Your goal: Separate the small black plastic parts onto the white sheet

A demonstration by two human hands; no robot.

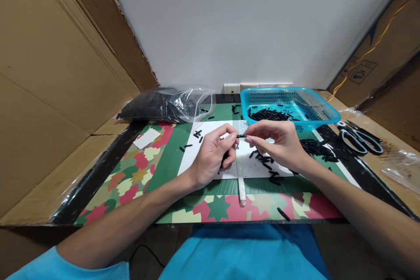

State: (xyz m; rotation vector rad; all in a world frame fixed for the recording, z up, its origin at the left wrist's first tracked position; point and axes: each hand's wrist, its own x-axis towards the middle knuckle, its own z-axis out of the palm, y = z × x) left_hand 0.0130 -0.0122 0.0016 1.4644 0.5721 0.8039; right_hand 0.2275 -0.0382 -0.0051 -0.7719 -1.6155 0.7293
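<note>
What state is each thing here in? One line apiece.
Slim black piece: held between both hands
Left hand: pinching one end
Right hand: pinching the other end
Blue plastic basket: upright, partly filled
Clear zip bag: lying down, bulging, zip unclear
Scissors: lying down, blades unclear
Dark-tipped white stick: lying down
White sheet: flat, partly covered
Loose black pieces: scattered

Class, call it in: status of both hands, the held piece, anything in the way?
Left hand, right hand: pinching opposite ends of a black piece. White stick below, loose pieces on white paper; neither appears blocking.
</note>
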